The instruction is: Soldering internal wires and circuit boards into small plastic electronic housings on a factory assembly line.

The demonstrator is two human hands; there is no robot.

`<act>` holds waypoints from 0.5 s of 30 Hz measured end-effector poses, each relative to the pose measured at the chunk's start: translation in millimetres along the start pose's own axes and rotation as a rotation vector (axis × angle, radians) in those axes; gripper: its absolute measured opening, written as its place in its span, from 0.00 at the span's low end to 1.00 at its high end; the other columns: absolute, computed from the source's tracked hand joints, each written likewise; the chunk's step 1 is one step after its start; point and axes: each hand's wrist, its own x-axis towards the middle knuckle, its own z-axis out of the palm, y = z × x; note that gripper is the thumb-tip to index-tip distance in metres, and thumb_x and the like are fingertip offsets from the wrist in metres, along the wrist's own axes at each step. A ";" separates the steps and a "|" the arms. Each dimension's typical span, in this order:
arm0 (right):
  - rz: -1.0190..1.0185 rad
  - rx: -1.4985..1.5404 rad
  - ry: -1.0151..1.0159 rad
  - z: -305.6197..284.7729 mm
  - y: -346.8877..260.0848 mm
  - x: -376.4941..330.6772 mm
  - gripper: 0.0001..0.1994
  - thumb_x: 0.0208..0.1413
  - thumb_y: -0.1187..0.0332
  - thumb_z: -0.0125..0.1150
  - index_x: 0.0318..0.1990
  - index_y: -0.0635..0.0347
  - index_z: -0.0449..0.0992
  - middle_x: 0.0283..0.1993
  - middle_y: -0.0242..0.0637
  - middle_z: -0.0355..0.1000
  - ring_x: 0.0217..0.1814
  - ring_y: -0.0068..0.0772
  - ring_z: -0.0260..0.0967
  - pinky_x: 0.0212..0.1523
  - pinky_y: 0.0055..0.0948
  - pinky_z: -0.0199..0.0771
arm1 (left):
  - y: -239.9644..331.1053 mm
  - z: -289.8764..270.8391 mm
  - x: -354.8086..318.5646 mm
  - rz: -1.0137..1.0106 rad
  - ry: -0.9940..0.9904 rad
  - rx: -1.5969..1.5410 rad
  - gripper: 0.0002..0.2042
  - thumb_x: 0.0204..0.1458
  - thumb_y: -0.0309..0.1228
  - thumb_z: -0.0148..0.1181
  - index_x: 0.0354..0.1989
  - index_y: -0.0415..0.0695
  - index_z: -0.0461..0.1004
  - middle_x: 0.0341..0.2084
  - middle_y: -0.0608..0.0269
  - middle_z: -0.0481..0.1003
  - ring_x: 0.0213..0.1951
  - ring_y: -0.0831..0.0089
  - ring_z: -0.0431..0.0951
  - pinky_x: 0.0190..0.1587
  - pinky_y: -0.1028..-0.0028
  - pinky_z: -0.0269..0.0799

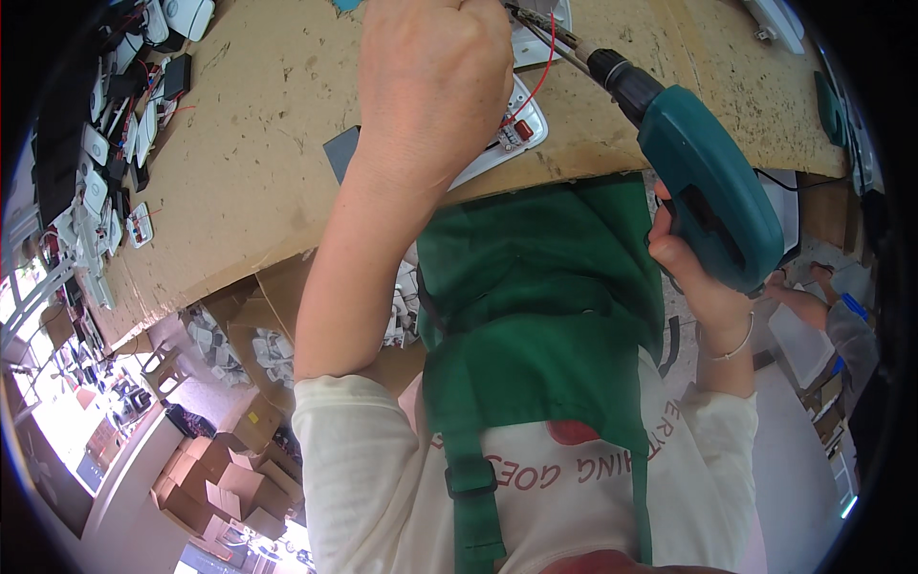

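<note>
My right hand (706, 277) is wrapped round the handle of a teal pistol-shaped soldering gun (712, 182). The gun's black collar leads to a dirty metal tip, which points up and left toward the white parts. At the top middle, my left hand (435, 81) is closed, its fingertips hidden beneath it. It rests over a white plastic housing (529, 122) at the table edge; what it grips cannot be seen. Inside the housing sits a small red-brown component (519, 132). From near it a thin red wire (548, 72) curves up beside the gun's tip.
A brown, scuffed worktable (258, 143) spans the top. Piled along its left side are white housings (96, 143) and black parts. A dark flat block (341, 153) lies by my left wrist. Cardboard boxes (229, 478) stand on the floor at lower left. Another person's arm (798, 306) shows at right.
</note>
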 end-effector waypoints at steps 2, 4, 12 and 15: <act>0.043 -0.036 -0.037 -2.1 0.3 0.7 0.25 0.48 0.68 0.72 0.52 0.67 0.71 0.33 0.32 0.71 0.33 0.20 0.66 0.35 0.18 0.65 | 0.3 -0.5 0.7 0.009 -0.006 -0.008 0.02 0.39 0.15 0.54 0.23 0.33 0.71 0.30 0.49 0.71 0.32 0.52 0.73 0.34 0.62 0.69; 0.037 -0.050 -0.030 -2.8 1.6 0.0 0.25 0.48 0.69 0.72 0.52 0.67 0.71 0.33 0.32 0.71 0.33 0.20 0.66 0.35 0.18 0.65 | 1.5 -0.4 1.3 0.000 -0.009 -0.001 0.02 0.39 0.15 0.54 0.23 0.33 0.71 0.30 0.49 0.71 0.32 0.52 0.73 0.34 0.62 0.69; 0.020 -0.067 0.124 6.0 -8.5 4.6 0.16 0.39 0.60 0.78 0.31 0.58 0.79 0.26 0.30 0.75 0.26 0.25 0.72 0.30 0.22 0.71 | -10.4 20.0 -2.7 0.114 0.342 -0.435 0.03 0.39 0.15 0.54 0.23 0.33 0.71 0.31 0.48 0.72 0.32 0.51 0.73 0.35 0.62 0.69; -0.011 -0.049 0.157 7.4 -8.4 4.1 0.16 0.39 0.61 0.78 0.32 0.59 0.79 0.26 0.30 0.75 0.26 0.25 0.71 0.30 0.22 0.71 | 2.1 -0.2 0.7 -0.007 -0.014 0.016 0.03 0.39 0.15 0.54 0.24 0.32 0.71 0.31 0.48 0.72 0.32 0.51 0.73 0.35 0.62 0.69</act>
